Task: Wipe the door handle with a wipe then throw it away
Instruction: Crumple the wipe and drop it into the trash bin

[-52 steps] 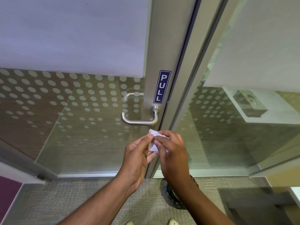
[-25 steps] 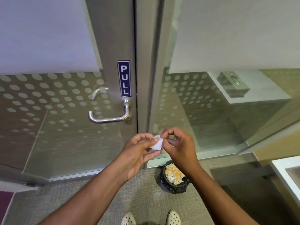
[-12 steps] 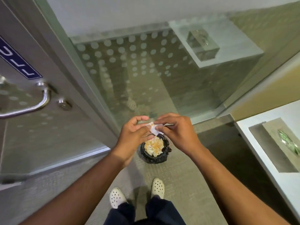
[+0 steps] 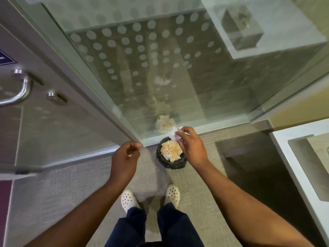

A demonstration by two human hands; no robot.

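My right hand pinches a crumpled white wipe directly above a small black-lined bin on the floor; the bin holds several used, orange-stained wipes. My left hand hovers left of the bin with its fingers curled and nothing in them. The metal door handle shows at the far left edge, well away from both hands.
A glass wall with frosted dots rises just behind the bin, and the door frame slants left of it. A white counter stands at the right. My two feet in white clogs are on the carpet below the bin.
My view has swung down from the door handle to the floor. My left hand has let go of the wipe and moved left; my right hand carried the wipe over the bin.
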